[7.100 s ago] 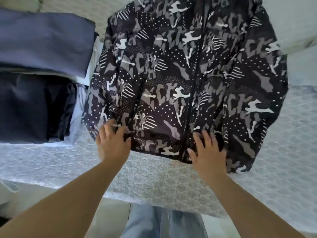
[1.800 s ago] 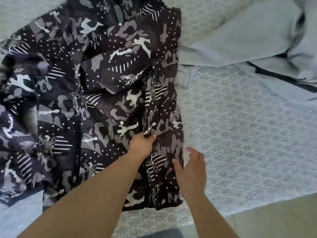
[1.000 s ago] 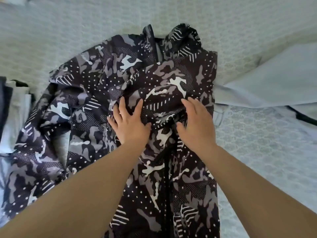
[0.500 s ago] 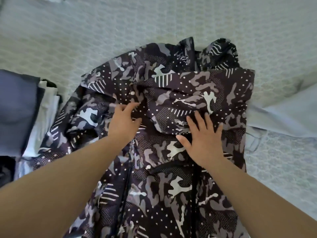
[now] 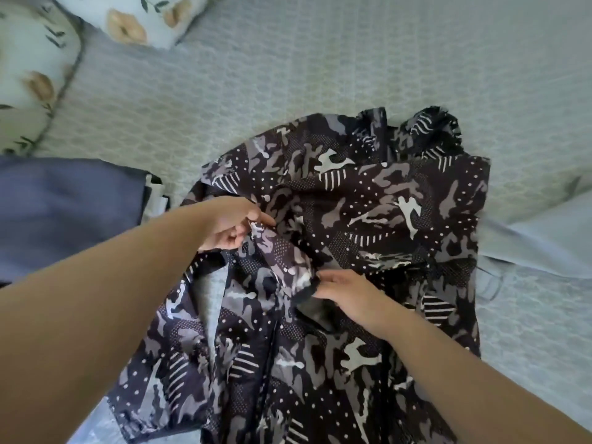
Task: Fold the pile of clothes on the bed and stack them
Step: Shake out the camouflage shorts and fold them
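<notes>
- camo jacket (image 5: 368, 251) lies on bed (image 5: 320, 75), hem nearest, collar far end; mid-fold, one side already turned in
- right hand (image 5: 347, 294) pinches dark edge of a fabric strip at jacket centre, likely a sleeve cuff, to lay it across
- left hand (image 5: 234, 224) curled, pinching same strip higher up, keeps it taut
- navy folded garment (image 5: 64, 213) left: finished stack, apparently
- pale blue garment (image 5: 544, 232) right, unfolded
- floral pillow (image 5: 32, 75) far left

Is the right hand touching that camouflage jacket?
Touching. The head view shows the right hand pinching a dark fold of the jacket.
</notes>
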